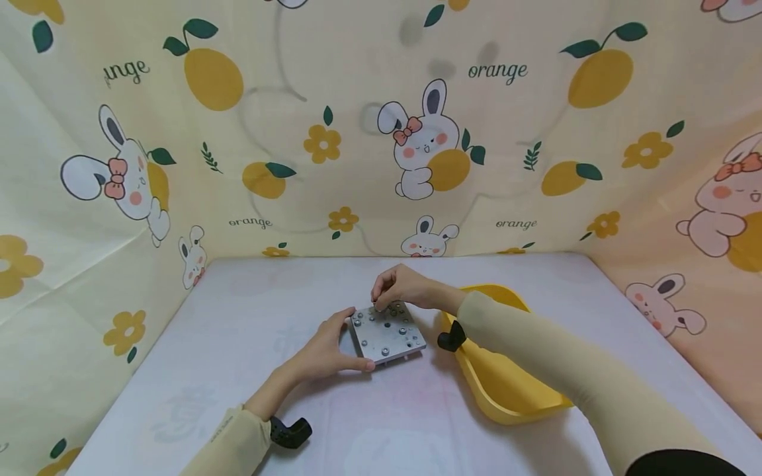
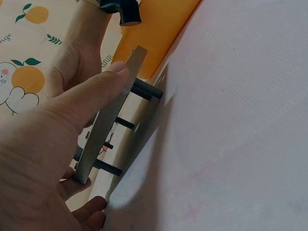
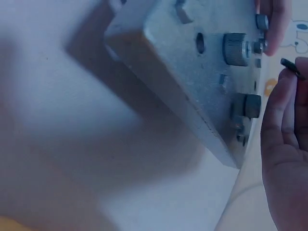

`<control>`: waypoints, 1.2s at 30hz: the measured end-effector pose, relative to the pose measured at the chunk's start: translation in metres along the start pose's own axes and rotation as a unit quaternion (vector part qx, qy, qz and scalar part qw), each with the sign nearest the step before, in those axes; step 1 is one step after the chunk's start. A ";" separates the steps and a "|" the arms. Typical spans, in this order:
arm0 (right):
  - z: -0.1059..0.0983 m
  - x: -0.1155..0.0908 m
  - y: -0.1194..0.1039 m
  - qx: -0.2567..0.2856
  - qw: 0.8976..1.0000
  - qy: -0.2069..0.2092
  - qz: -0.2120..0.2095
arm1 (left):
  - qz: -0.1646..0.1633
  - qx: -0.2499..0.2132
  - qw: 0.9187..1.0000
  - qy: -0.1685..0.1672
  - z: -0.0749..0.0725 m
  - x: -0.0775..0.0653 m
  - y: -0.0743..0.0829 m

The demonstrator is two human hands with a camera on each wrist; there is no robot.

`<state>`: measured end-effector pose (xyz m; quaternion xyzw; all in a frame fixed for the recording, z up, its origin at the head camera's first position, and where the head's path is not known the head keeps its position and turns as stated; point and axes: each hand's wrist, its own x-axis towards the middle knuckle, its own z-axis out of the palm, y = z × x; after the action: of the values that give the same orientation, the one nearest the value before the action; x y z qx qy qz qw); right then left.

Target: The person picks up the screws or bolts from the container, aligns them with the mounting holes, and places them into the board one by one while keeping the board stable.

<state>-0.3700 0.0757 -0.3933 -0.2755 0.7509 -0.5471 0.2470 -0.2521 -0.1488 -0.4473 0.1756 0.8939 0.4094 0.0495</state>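
A square metal plate (image 1: pixel 376 337) with several screws standing in its top face is tilted above the white table. My left hand (image 1: pixel 324 349) grips its left side, thumb at the near corner and fingers at the far one. Threaded screw shanks (image 2: pixel 108 167) stick out of the underside in the left wrist view; whether their ends touch the table I cannot tell. Over the far part of the plate, my right hand (image 1: pixel 409 288) pinches a small dark screw-like piece (image 3: pixel 290 66) between its fingertips. Knurled screw heads (image 3: pixel 235 49) and a hole (image 3: pixel 200 43) show close up there.
To the right of the plate a yellow tray (image 1: pixel 476 380) lies on the white table (image 1: pixel 238 317), partly under my right forearm. A cloth printed with rabbits and oranges (image 1: pixel 357 73) hangs behind and at both sides. Each wrist carries a black camera mount (image 1: pixel 290 433).
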 end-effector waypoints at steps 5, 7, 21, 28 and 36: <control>-0.001 0.002 0.005 -0.011 1.000 0.003 0.003 | 0.000 -0.002 1.000 -0.001 0.000 0.001 0.001; -0.003 0.003 0.007 -0.013 1.000 0.004 0.005 | 0.002 -0.002 1.000 -0.001 0.000 0.001 0.001; -0.011 0.008 0.012 -0.030 0.999 -0.019 0.008 | 0.002 0.002 1.000 -0.003 0.000 0.001 0.004; -0.010 0.010 0.013 -0.044 0.999 -0.012 0.005 | -0.001 0.003 1.000 -0.001 0.000 0.001 0.002; -0.008 0.012 0.016 -0.049 0.999 -0.017 0.004 | -0.001 0.000 1.000 0.002 0.000 0.001 0.001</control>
<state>-0.3862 0.0775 -0.4073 -0.2928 0.7737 -0.5041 0.2480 -0.2526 -0.1478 -0.4467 0.1739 0.8942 0.4097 0.0484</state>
